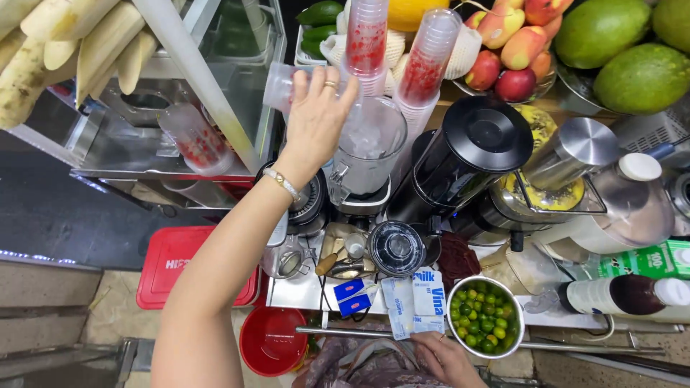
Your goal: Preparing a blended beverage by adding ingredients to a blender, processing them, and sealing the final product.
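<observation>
A clear plastic cup (282, 86) is gripped by the left hand (316, 118) in the upper centre of the frame, tipped on its side just left of the ice-filled blender jar (368, 140). The fingers are closed around the cup's wall. The step in hand is judged to be the positioning of the cup beside the jar. The right hand (449, 359), at the bottom centre, is laid loosely open against patterned cloth, just beside the metal bowl of small green limes (483, 316); nothing is held. A steady, upright cup is called for next.
</observation>
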